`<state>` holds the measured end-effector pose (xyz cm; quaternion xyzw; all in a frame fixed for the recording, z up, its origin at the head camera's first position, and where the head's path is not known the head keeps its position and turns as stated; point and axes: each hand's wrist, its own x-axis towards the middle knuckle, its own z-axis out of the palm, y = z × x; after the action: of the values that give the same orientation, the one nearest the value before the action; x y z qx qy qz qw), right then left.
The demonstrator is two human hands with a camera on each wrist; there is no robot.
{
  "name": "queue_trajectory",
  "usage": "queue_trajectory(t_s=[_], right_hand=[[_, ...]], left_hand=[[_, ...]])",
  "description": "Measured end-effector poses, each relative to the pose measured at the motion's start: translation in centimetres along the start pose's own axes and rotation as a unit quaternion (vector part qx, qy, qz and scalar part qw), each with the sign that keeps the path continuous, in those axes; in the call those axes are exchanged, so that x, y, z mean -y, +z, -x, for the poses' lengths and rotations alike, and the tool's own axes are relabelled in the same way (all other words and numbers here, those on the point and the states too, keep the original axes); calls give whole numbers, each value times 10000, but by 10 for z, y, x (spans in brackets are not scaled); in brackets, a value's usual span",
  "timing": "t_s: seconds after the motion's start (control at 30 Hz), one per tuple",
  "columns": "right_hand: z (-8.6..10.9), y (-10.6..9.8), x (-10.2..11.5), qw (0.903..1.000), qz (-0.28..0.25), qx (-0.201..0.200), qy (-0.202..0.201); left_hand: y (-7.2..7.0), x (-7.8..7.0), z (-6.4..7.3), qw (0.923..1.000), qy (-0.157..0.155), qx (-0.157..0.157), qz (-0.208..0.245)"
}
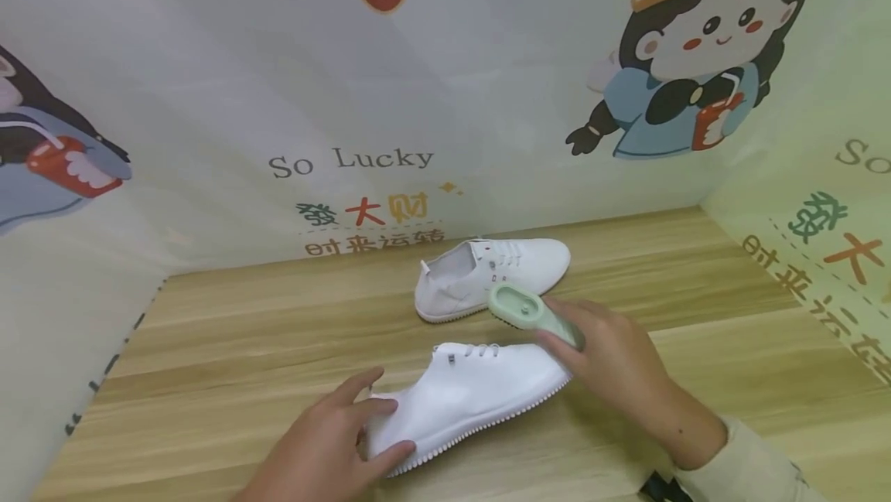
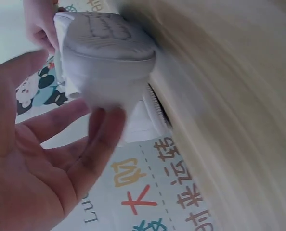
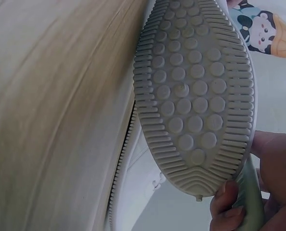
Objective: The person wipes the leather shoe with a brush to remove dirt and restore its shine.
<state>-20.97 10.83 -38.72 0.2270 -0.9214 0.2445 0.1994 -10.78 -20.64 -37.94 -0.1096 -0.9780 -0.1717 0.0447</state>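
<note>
Left hand [image 1: 334, 436], fingers apart, touching white laced shoe [image 1: 473, 401]; right hand [image 1: 618, 351] clamping pale-green plastic brush [image 1: 517, 304]; "So Lucky" print [image 1: 360, 161] beyond.

A small booth-like nook with pale printed walls is enclosing a yellowish-brown wood-grain surface [image 1: 278, 332].
A smooth, pale grey-white back wall [image 1: 209, 100] is rising from the surface's far edge, while a pale left wall [image 1: 49, 309] and a yellowish-green-tinted right wall [image 1: 842, 61] are closing in the sides. Cheerful printing is brightening the nook: a cartoon figure in an orange hat and blue top [image 1: 696, 84] is filling the upper right, and dark serif "So Lucky" lettering [image 1: 383, 158] is running above multicoloured Chinese characters [image 1: 365, 212]. The right wall is repeating similar wording. Whether a home, shop or office is surrounding this decorated corner, the views are leaving unclear.
</note>
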Motion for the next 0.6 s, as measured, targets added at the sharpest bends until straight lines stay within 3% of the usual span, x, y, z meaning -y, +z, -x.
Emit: queue_trajectory(t_s=[0.13,0.23,0.47,0.6], right_hand=[[2,0,-2,10000,-31,-41,-34],[1,0,-2,10000,-41,-40,-43],[2,-2,-1,9999,29,101,-7],[1,-5,1,9992,134,356,74]], left_hand=[[4,0,1,9989,131,267,-349],[7,0,2,9983,63,440,-373],[10,2,0,9999,34,70,-136],[7,6,-8,9994,61,191,287]])
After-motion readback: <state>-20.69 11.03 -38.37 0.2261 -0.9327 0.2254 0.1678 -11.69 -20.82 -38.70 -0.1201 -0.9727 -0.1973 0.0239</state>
